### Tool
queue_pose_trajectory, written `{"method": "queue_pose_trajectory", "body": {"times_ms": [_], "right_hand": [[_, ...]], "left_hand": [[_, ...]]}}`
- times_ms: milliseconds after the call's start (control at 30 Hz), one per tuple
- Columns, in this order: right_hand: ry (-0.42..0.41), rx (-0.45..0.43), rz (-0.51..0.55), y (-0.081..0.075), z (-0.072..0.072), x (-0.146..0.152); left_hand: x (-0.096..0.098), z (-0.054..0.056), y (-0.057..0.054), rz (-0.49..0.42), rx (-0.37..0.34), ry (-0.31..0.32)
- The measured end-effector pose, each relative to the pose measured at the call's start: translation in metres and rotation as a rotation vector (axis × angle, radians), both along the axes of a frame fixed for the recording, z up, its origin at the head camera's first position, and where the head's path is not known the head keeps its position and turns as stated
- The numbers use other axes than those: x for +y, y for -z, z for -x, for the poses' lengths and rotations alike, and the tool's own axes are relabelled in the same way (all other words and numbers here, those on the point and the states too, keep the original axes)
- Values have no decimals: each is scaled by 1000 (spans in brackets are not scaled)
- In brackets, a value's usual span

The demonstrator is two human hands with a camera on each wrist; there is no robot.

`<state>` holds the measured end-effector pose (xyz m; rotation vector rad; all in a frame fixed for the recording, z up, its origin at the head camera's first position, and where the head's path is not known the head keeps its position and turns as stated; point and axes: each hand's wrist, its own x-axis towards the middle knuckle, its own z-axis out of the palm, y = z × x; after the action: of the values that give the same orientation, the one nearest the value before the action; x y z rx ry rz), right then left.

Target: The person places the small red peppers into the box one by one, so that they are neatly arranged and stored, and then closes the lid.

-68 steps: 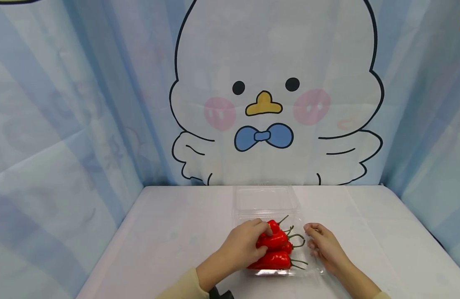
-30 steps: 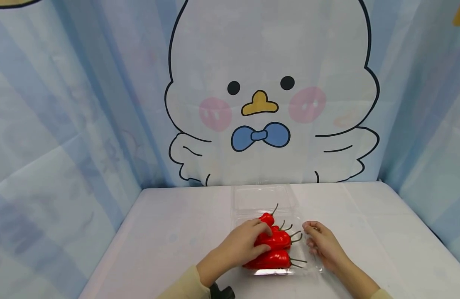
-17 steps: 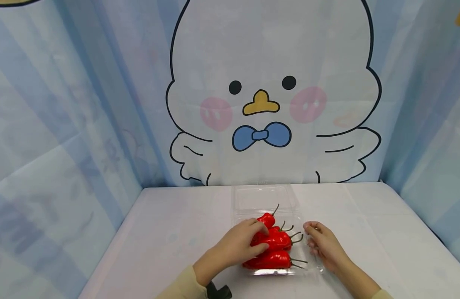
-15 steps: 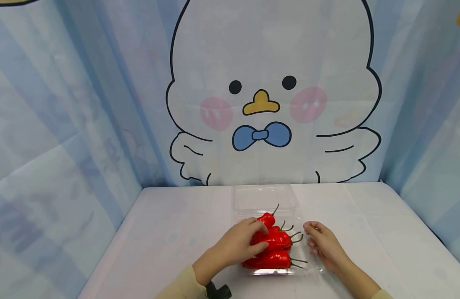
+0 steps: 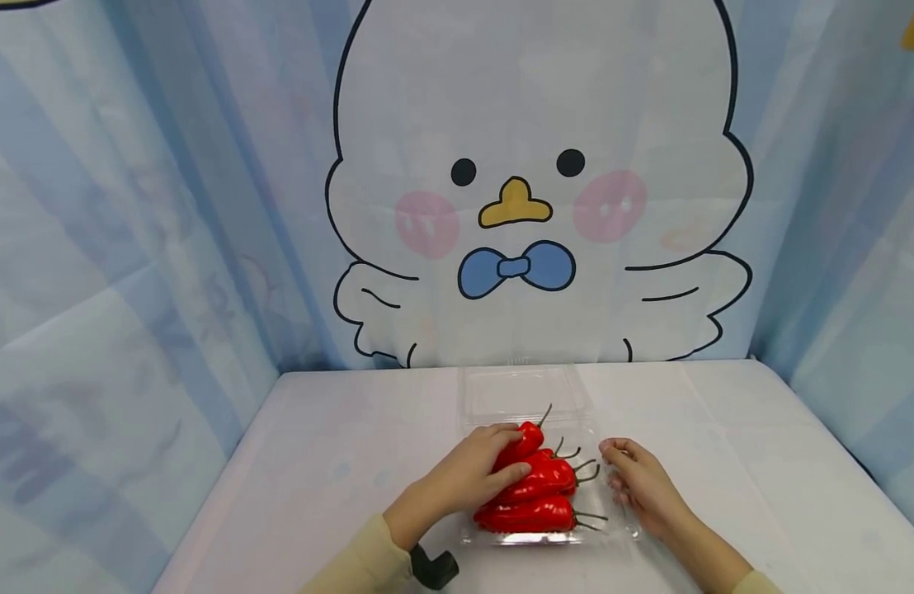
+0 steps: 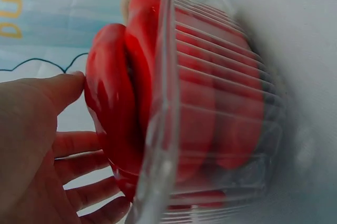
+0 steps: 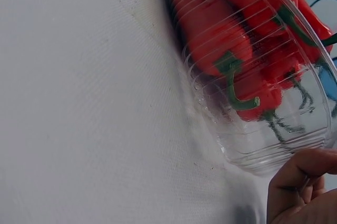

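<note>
Several glossy red peppers point(image 5: 527, 516) with green stems lie heaped in a clear plastic clamshell container point(image 5: 527, 539), stems toward the right. My left hand point(image 5: 460, 474) rests over the left side of the heap. In the left wrist view its thumb touches the uppermost pepper point(image 6: 113, 92), and the other fingers stretch out fairly straight behind it. At the container's right edge, my right hand point(image 5: 646, 483) pinches the rim between thumb and curled forefinger. The right wrist view shows those curled fingers point(image 7: 303, 176) at the container's corner.
The container's transparent lid point(image 5: 524, 392) lies folded back toward the rear of the white-covered table point(image 5: 338, 445). A dark curved piece point(image 5: 435, 569) sits beneath my left wrist. Behind the table hangs a curtain point(image 5: 516, 322) printed with a cartoon bird.
The rear pepper has shifted away and its stem points farther back. My left hand has drawn slightly left and back, its fingers straighter, uncovering more peppers. My right hand stays at the rim.
</note>
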<state>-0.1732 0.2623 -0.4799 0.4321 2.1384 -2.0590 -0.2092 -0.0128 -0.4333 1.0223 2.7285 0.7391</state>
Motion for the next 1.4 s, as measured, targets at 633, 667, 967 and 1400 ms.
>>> {"method": "queue_pose_trajectory", "body": {"times_ms": [633, 667, 967, 1400], "right_hand": [[-95, -59, -61, -5, 5, 8], [-112, -61, -82, -6, 7, 10], [-150, -16, -187, -14, 25, 14], [-106, -11, -241, -17, 45, 6]], "left_hand": [[-24, 29, 16, -473, -66, -333], [-26, 32, 17, -497, -87, -361], [-40, 54, 33, -689, -502, -533], [-47, 64, 43, -927, -809, -579]]}}
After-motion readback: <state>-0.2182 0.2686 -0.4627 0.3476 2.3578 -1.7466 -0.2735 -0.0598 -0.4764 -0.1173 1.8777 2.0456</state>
